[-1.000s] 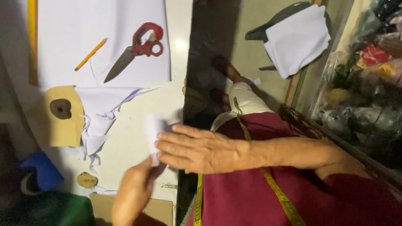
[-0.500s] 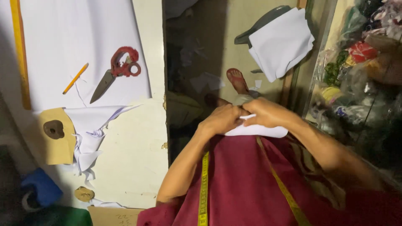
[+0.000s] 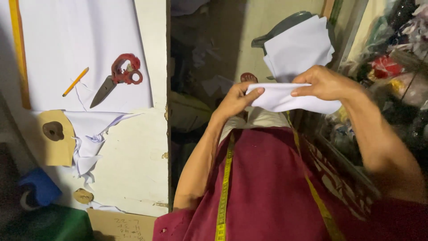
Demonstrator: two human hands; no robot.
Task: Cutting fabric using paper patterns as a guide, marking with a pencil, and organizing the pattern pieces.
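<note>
Pale worktable (image 3: 133,169), white cloth (image 3: 80,44), red scissors (image 3: 118,78), pencil (image 3: 75,81)

A brown cardboard piece (image 3: 120,223) with handwriting lies at the table's near edge, well to the lower left of the hands' grip. A tan tag-shaped card (image 3: 55,138) with a dark round patch lies farther left. Clear plastic bags (image 3: 397,58) of coloured goods are stacked just right of the grip.
</note>
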